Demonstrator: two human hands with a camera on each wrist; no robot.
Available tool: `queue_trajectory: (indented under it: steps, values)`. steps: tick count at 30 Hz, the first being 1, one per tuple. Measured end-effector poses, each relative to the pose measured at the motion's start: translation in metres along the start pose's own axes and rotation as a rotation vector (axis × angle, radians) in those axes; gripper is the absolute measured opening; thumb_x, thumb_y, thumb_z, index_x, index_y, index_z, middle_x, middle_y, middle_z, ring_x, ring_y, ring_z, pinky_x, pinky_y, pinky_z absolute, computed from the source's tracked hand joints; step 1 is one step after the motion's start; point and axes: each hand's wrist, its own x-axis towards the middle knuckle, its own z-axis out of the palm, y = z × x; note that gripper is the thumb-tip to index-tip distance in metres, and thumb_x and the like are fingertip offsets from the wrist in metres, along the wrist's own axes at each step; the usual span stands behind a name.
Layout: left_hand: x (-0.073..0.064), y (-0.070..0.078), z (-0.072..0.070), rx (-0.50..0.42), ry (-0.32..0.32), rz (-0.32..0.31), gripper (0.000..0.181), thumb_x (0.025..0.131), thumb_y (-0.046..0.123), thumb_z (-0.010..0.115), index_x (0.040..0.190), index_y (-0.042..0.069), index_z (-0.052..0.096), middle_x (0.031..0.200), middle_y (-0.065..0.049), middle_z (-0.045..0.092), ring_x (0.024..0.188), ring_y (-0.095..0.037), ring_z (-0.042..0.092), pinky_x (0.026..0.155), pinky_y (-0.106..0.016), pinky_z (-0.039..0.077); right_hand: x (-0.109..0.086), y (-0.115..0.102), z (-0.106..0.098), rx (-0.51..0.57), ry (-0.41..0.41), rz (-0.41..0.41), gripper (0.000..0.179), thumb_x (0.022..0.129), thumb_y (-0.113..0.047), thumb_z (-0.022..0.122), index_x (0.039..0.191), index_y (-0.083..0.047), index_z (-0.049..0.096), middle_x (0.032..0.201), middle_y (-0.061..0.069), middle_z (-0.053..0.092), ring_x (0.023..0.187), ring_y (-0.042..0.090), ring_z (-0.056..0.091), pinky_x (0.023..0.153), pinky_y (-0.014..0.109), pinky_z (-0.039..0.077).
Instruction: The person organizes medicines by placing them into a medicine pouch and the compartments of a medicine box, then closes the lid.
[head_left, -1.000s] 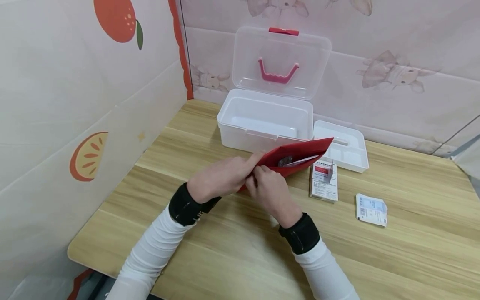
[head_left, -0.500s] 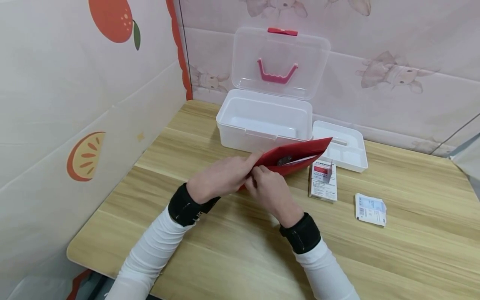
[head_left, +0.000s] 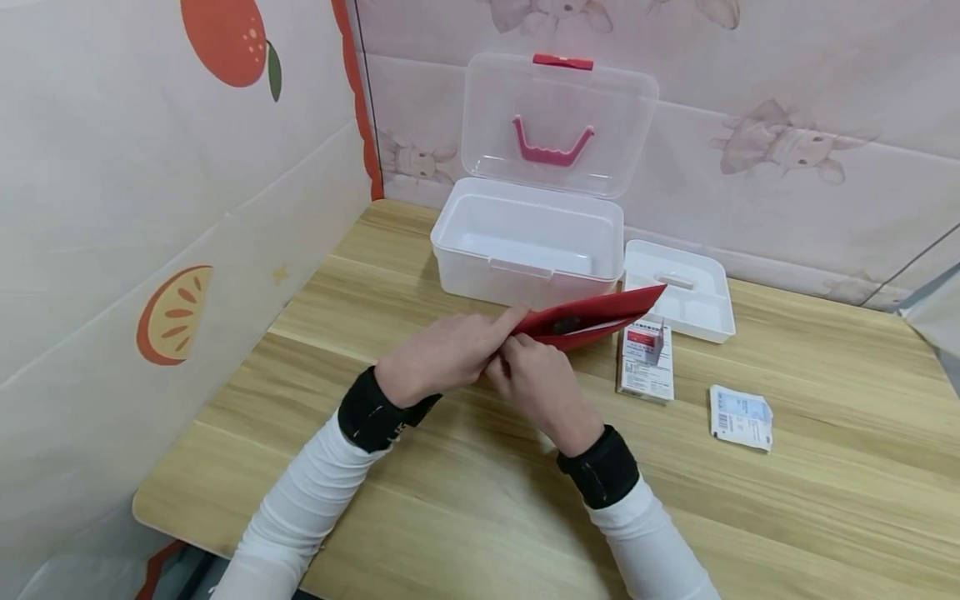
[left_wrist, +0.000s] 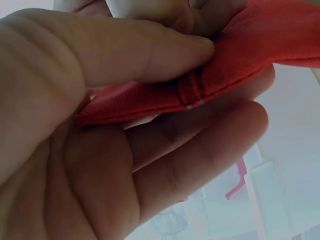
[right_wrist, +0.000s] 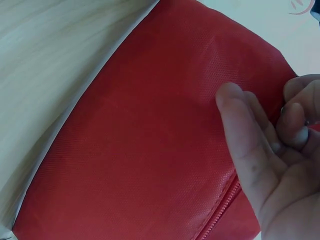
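Note:
A red zippered pouch is held up over the table, its mouth partly open and turned toward me. Inside show a dark small item and a white flat edge. My left hand pinches the pouch's left end, thumb on top and fingers beneath, as the left wrist view shows. Close beside it, my right hand pinches the pouch's edge near the same end. In the right wrist view the zipper runs along the pouch below that hand. What exactly lies between the right fingertips is mostly hidden.
A clear plastic box with its lid raised stands behind the pouch. A white divided tray lies to its right. Nearer are a white-and-red medicine box and a small white packet. A printed wall borders the table's left side.
The pouch's upper side has dipped slightly, and its mouth looks narrower. Both hands keep nearly the same place and grip.

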Motion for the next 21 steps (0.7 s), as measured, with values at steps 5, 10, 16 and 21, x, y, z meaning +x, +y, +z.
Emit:
queue_trajectory:
  steps: [5,10,16,21]
  values:
    - [-0.0008,0.0008,-0.0002,0.004,0.007,0.009,0.050,0.092,-0.005,0.061,0.136,0.006,0.041,0.084,-0.005,0.063,0.069,-0.016,0.056,0.062,-0.025,0.049,-0.0001,-0.0017,0.0002,0.003,0.015,0.021,0.012,0.090,-0.007,0.064,0.077,-0.007,0.062,0.062,0.003,0.051,0.052,0.014,0.048,0.050,0.031,0.047]
    - [-0.0007,0.0013,-0.0007,-0.003,0.017,0.024,0.050,0.092,-0.005,0.063,0.135,0.006,0.041,0.082,-0.004,0.062,0.068,-0.016,0.056,0.062,-0.025,0.048,0.0002,-0.0014,-0.0011,0.011,0.014,0.066,0.013,0.090,-0.007,0.062,0.077,-0.006,0.062,0.061,0.003,0.051,0.051,0.015,0.048,0.049,0.030,0.046]
    - [0.0002,0.0024,-0.0019,-0.004,0.013,0.021,0.047,0.093,-0.001,0.063,0.134,0.005,0.041,0.077,-0.003,0.059,0.066,-0.016,0.055,0.061,-0.025,0.048,0.0008,-0.0007,-0.0053,0.029,-0.011,0.112,0.014,0.091,-0.007,0.062,0.077,-0.005,0.061,0.063,0.005,0.054,0.053,0.017,0.050,0.051,0.031,0.048]
    - [0.0003,0.0030,-0.0010,0.007,0.019,-0.005,0.043,0.094,-0.001,0.061,0.132,0.006,0.042,0.079,-0.003,0.060,0.067,-0.016,0.056,0.060,-0.025,0.048,0.0015,0.0006,-0.0074,0.041,-0.066,0.060,0.010,0.091,-0.007,0.063,0.082,-0.005,0.061,0.066,0.004,0.053,0.055,0.016,0.049,0.053,0.030,0.047]
